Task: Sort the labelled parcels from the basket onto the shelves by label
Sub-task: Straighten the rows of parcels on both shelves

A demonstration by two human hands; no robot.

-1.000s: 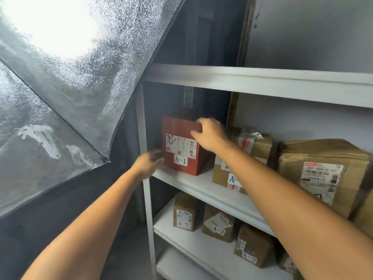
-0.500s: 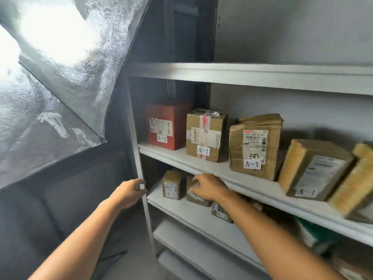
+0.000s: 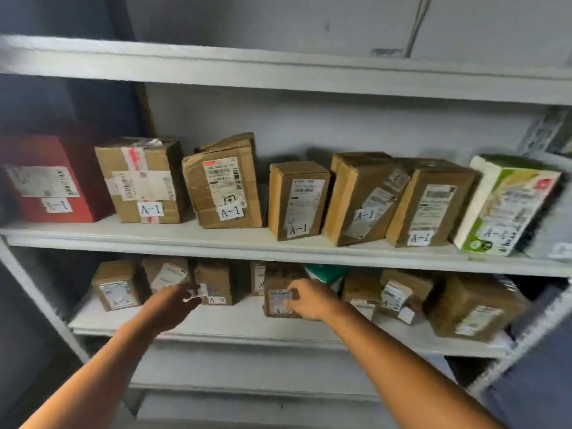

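grey wall [image 3: 309,20] behind, thin cable [image 3: 417,26] top rt, dark backdrop [image 3: 62,13] left

The red box [image 3: 46,178] runs off the left edge, the right hand [image 3: 309,300] covers part of the blurred label on a brown box [image 3: 276,282], and blur hides whether the left hand [image 3: 168,308] pinches anything.

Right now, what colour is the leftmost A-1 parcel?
The leftmost parcel is red; head view.

Bare forearms [image 3: 102,370], hands [image 3: 309,300] seemingly bare
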